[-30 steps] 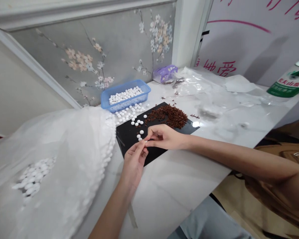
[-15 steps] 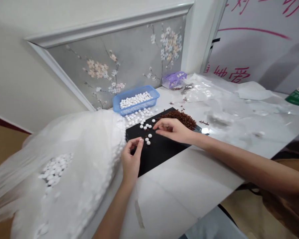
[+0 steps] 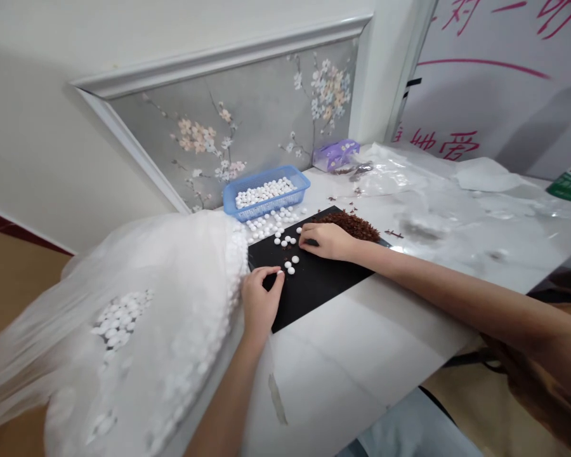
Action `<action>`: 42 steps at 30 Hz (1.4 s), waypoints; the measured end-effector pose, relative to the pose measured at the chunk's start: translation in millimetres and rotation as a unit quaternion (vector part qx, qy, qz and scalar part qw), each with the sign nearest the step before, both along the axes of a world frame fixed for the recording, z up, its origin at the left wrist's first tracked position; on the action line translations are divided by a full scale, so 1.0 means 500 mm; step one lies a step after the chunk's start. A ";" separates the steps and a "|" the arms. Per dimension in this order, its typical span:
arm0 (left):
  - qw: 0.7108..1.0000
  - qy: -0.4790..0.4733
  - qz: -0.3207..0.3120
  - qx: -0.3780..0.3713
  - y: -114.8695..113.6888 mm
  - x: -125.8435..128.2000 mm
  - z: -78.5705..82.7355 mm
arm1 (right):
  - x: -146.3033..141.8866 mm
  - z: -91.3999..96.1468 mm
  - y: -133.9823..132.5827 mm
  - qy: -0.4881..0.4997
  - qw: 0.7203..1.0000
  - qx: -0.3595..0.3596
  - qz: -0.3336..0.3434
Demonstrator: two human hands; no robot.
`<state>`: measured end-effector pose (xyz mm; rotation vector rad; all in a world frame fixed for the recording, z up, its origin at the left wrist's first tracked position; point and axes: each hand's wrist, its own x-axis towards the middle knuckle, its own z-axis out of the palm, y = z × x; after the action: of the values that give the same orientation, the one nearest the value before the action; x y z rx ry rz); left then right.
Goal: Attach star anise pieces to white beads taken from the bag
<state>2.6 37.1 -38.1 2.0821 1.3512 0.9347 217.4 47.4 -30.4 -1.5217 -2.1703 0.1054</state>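
A small white ball (image 3: 280, 273) is pinched between the thumb and index finger of my left hand (image 3: 259, 298), over the left part of a black mat (image 3: 309, 285). My right hand (image 3: 328, 241) is above the mat's far half, thumb and fingertips pressed together; what they hold, if anything, is too small to make out. Loose white balls (image 3: 291, 270) lie between my hands, and several more (image 3: 285, 241) sit just left of my right fingertips. Behind my right hand is a heap of small reddish-brown pieces (image 3: 356, 226), partly hidden by it.
A blue basket (image 3: 266, 197) of white balls stands by the wall, with more balls (image 3: 271, 222) spilled before it. At left, a big translucent bag (image 3: 181, 304) of white balls leans over the table edge. A purple packet (image 3: 335, 155) and clear plastic bags (image 3: 390, 168) lie at the back.
My right fingers have closed from a looser, half-open pose into a pinch. My left hand keeps its pinch on the ball. The whole view has shifted slightly.
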 end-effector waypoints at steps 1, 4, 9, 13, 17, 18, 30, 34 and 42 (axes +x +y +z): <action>1.000 0.001 -0.001 -0.001 0.000 0.000 0.000 | 0.000 0.003 0.003 0.003 1.000 0.004 -0.004; 1.000 0.002 -0.001 -0.003 0.000 0.001 0.002 | 0.000 0.013 0.004 0.028 1.000 0.006 0.011; 1.000 0.002 -0.003 0.000 0.000 0.001 0.002 | 0.002 0.019 -0.012 0.099 0.988 -0.036 0.109; 1.000 -0.001 0.006 0.012 -0.002 0.000 -0.004 | 0.003 0.019 -0.027 0.132 0.974 -0.104 0.154; 0.998 -0.024 -0.002 0.052 -0.009 0.002 0.001 | -0.004 0.024 -0.036 0.174 0.963 -0.136 0.153; 0.997 -0.032 -0.011 0.067 -0.012 0.003 0.004 | -0.009 0.026 -0.038 0.198 0.961 -0.134 0.138; 0.963 -0.253 -0.009 -0.097 -0.014 0.010 0.000 | -0.068 0.001 -0.034 0.343 0.937 -0.069 -0.015; 0.948 -0.287 0.020 -0.139 -0.005 0.008 -0.001 | -0.056 -0.021 -0.013 0.203 0.978 -0.029 -0.040; 0.943 -0.297 -0.005 -0.150 -0.006 0.013 0.008 | -0.069 -0.027 -0.015 0.186 0.982 -0.015 -0.033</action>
<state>9.0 34.4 -33.9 1.4151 1.0720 1.1495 182.8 40.0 -44.0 -1.4546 -1.8297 0.3715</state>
